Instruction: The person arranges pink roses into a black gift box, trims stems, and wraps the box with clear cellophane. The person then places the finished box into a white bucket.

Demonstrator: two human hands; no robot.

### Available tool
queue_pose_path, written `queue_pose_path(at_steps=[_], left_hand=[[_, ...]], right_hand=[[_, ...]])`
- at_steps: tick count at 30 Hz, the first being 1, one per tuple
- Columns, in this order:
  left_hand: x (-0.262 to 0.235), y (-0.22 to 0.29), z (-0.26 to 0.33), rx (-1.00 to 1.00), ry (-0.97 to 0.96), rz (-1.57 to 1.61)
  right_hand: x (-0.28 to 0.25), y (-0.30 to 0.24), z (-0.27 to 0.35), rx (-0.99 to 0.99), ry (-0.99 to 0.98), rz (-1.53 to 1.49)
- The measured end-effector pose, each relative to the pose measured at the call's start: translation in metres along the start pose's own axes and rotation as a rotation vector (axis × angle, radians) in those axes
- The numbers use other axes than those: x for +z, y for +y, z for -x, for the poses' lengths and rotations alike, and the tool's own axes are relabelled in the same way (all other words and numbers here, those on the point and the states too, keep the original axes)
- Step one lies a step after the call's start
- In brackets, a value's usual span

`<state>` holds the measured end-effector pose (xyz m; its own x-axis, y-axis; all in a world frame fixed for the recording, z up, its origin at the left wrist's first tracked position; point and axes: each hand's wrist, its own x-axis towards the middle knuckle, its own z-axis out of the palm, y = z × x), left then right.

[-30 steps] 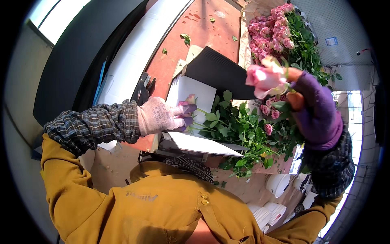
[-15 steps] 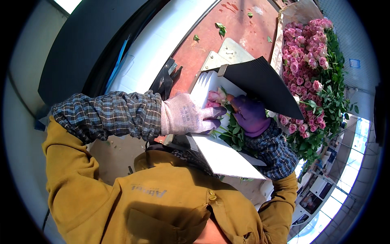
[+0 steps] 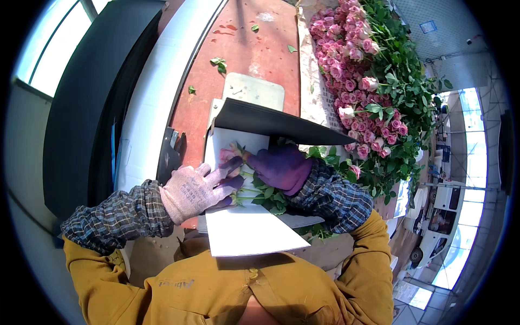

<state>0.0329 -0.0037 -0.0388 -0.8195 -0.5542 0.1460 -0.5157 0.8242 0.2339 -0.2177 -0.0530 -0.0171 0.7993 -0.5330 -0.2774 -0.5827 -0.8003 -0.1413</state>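
Fingers of the left hand [image 3: 192, 190] lie spread over the rose stems [image 3: 254, 192] at frame centre, the right hand [image 3: 281, 167] cupped beside the pink rose [image 3: 230, 154]; laying blooms level on the white sheet [image 3: 249, 230] looks wise.

- Heap of pink roses [image 3: 360, 81] right of the red table [image 3: 254, 59].
- Loose green leaves [image 3: 219, 64] on it.
- White vehicle [image 3: 441, 216] far right, beyond it.

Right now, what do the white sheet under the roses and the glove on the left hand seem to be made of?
The white sheet looks like stiff matte paper or thin card: flat, with sharp straight edges. The glove on the left hand looks like knitted fabric, pale pink, with darker, probably coated fingertips; its weave texture shows.
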Motion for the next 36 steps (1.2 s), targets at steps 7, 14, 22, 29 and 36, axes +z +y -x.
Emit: queue_pose_path(at_steps=[7,14,22,29,36], left_hand=[[-0.002,0.001,-0.003,-0.04,-0.032,0.029],[-0.011,0.008,-0.015,-0.003,-0.063,-0.005],[-0.011,0.007,-0.011,-0.015,-0.112,-0.034],[-0.016,0.007,-0.004,-0.041,-0.08,-0.031],[-0.016,0.005,-0.001,-0.046,-0.095,-0.023]], right_hand=[[-0.11,0.015,0.083,0.018,0.595,-0.047],[-0.098,0.22,0.156,0.829,0.416,0.608],[-0.232,0.271,0.21,1.098,1.227,0.32],[-0.374,0.281,0.304,1.313,1.407,0.225],[-0.405,0.238,0.294,1.094,1.895,-0.133]])
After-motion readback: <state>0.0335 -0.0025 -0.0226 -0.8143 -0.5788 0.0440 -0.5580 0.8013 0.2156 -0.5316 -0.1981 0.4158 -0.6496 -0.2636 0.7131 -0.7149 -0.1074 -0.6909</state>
